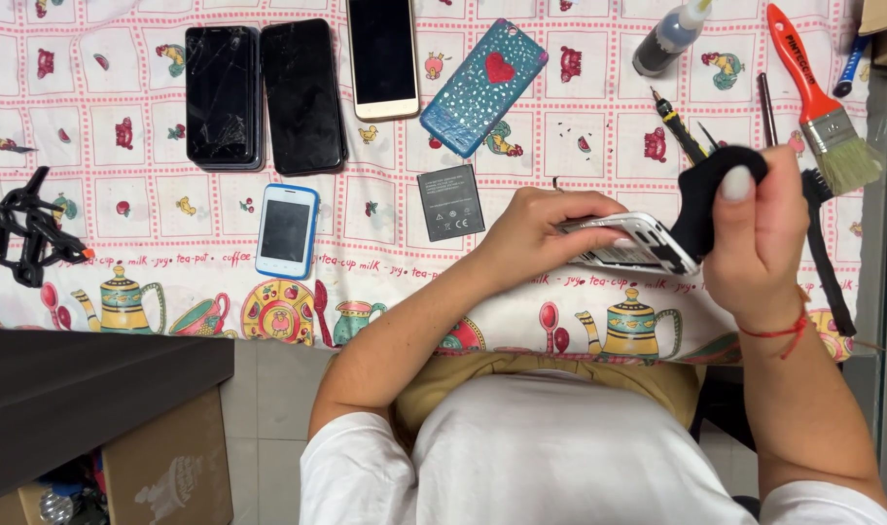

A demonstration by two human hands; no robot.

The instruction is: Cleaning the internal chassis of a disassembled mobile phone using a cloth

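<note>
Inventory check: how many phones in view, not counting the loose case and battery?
5. Cracked black phone, plain black phone beside it, gold-edged phone at top, small blue-rimmed phone below, opened white phone in left hand. Others may be hidden.

We see a white phone (pixel 630 243) with its back off, lying near flat, clasped under the left hand's (pixel 541 233) fingers. A black rubber-like tool (pixel 708 194) stands pinched in the right hand (pixel 755 238), its lower end touching the phone's right end.

A printed cloth (pixel 123 146) with pink checks and teapot pictures covers the surface. Below its edge lies pale tiled floor (pixel 268 408). A dark shelf (pixel 84 389) stands lower left above a cardboard box (pixel 161 467). Light is even.
</note>
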